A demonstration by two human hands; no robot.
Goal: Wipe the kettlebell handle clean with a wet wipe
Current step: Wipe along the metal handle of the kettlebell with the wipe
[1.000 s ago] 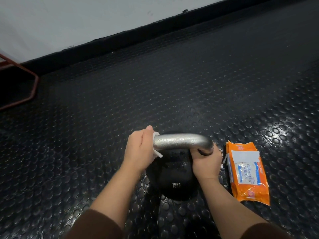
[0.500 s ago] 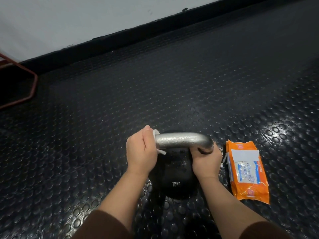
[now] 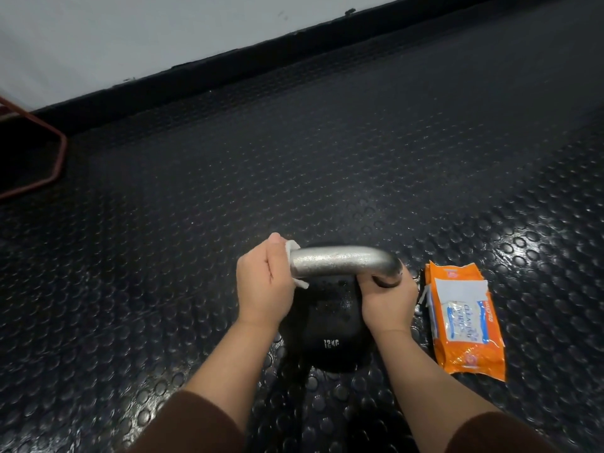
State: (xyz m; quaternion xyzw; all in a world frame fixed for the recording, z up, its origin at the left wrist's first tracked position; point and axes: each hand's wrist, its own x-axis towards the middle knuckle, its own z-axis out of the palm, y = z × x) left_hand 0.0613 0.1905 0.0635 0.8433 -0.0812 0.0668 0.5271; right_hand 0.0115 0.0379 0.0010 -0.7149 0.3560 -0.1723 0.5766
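A black kettlebell (image 3: 330,338) marked 12KG stands on the studded floor, its silver handle (image 3: 343,261) running left to right. My left hand (image 3: 264,282) grips the handle's left end with a white wet wipe (image 3: 293,246) wrapped under the fingers; only the wipe's edges show above and below the bar. My right hand (image 3: 389,302) holds the handle's right bend from below, fingers curled round it.
An orange pack of wet wipes (image 3: 464,325) lies flat on the floor just right of the kettlebell. A red metal frame (image 3: 49,165) sits at the far left. A black skirting (image 3: 294,50) runs under a white wall at the back.
My left hand with the wipe has shifted slightly along the handle's left end. The right hand and the kettlebell have stayed in place.
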